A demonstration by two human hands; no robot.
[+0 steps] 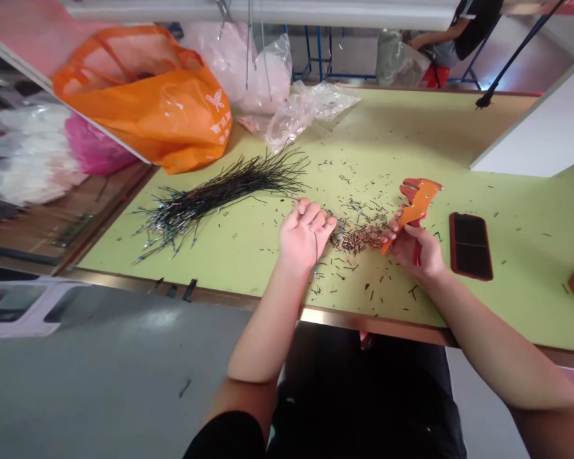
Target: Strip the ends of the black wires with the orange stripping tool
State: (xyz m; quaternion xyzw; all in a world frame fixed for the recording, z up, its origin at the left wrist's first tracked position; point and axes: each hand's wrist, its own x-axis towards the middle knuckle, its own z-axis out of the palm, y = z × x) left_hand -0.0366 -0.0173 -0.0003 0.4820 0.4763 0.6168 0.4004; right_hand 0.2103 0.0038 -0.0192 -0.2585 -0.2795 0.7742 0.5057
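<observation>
A thin black wire (pixel 316 247) runs across the palm of my left hand (pixel 306 233), its lower end with a blue tip hanging below. The fingers of that hand are curled around the wire. In my right hand (pixel 418 247) is a wire stripper (pixel 419 201) with orange and red handles, its jaws pointing up and away from me. Short black wire scraps (pixel 361 236) lie scattered on the table between my hands. To the left rests a large bundle of black wires (pixel 229 188), many with blue and silvery ends.
A phone (pixel 471 245) in a red case lies to the right on the green table (pixel 521 306). At the back left are an orange bag (pixel 172 115) and clear plastic bags (pixel 306 111). A white panel (pixel 540 137) stands back right. Another person (pixel 473 32) sits beyond the table.
</observation>
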